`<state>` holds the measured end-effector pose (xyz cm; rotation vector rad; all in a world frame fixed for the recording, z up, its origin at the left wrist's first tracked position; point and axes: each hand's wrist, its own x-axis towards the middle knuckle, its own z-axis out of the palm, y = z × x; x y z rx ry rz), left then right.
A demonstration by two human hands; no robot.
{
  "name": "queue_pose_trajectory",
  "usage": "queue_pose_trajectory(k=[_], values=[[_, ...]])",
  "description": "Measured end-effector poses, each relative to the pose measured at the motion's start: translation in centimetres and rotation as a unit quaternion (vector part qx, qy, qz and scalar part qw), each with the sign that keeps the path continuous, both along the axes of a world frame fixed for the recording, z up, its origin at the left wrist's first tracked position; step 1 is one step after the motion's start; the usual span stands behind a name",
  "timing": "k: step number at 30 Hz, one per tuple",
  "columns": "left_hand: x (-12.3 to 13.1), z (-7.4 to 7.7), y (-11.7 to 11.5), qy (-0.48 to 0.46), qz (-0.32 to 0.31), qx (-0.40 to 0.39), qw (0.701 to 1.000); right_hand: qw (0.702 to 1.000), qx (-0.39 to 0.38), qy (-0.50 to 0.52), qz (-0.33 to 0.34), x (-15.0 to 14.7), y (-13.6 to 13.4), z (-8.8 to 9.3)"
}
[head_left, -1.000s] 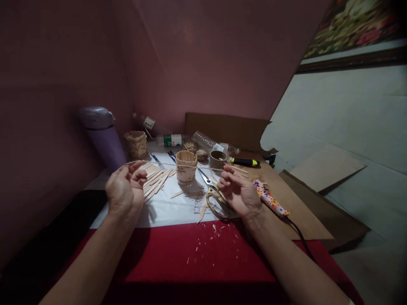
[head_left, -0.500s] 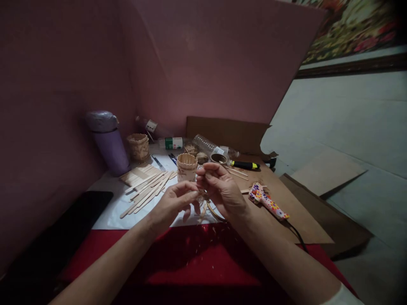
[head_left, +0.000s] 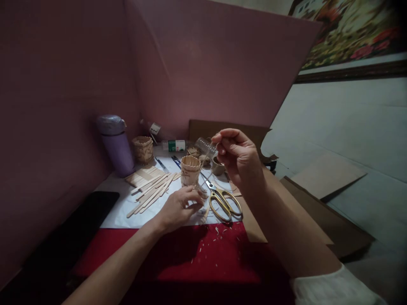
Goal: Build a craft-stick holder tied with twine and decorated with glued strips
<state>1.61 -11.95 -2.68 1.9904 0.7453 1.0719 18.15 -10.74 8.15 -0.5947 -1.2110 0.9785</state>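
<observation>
My right hand [head_left: 237,152] is raised over the table, thumb and fingertips pinched on a thin strand of twine [head_left: 207,154]. The strand hangs down and to the left, past the rim of a small pot covered in wooden pieces [head_left: 190,173]. Low in front of this pot is my left hand [head_left: 182,205], its fingers curled together over the white paper; what they hold is hidden. Gold-handled scissors [head_left: 222,203] lie just right of my left hand, with small scraps around the blades.
Craft sticks [head_left: 152,192] are spread at left, near a purple bottle [head_left: 117,152] and a second decorated pot [head_left: 143,149]. Plastic bottles [head_left: 176,145] and a twine ball [head_left: 205,160] lie behind. Brown cardboard [head_left: 254,226] extends under my right arm. Shavings dot the red cloth [head_left: 178,258].
My hands, together before, have parted: the right has risen up and right with the twine, the left has lowered slightly. The scissors now show fully; my right arm covers the glue gun.
</observation>
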Motion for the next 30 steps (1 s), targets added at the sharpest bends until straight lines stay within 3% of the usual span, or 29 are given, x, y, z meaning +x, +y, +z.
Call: queue_pose_trajectory(k=[5, 9, 12, 16, 19, 25, 27, 30], values=[[-0.1, -0.3, 0.0, -0.008, -0.020, -0.030, 0.999, 0.997, 0.050, -0.046, -0.040, 1.3, -0.3, 1.7], [-0.2, 0.1, 0.0, -0.027, 0.008, -0.022, 0.999, 0.995, -0.019, -0.095, 0.001, 2.2, 0.0, 2.6], [-0.4, 0.7, -0.1, -0.089, 0.010, -0.081, 0.993, 0.993, -0.074, -0.095, 0.015, 2.4, 0.3, 2.2], [-0.8, 1.2, -0.1, -0.179, 0.015, -0.166, 0.970, 0.992, -0.091, -0.088, 0.013, 2.1, 0.4, 1.2], [-1.0, 1.1, 0.2, -0.177, 0.040, -0.143, 0.973, 0.991, -0.101, -0.083, 0.028, 1.6, 0.3, 0.8], [-0.6, 1.8, 0.8, -0.194, 0.178, -0.055, 0.963, 0.984, -0.126, -0.098, 0.083, 0.3, 0.0, 0.6], [-0.3, 3.0, 0.7, -0.223, 0.153, -0.099, 0.958, 0.982, -0.124, -0.105, 0.099, -0.1, -0.1, 0.3], [0.5, 4.8, 0.3, -0.222, 0.057, -0.144, 0.963, 0.981, -0.117, -0.102, 0.112, -0.8, -0.4, 0.0]])
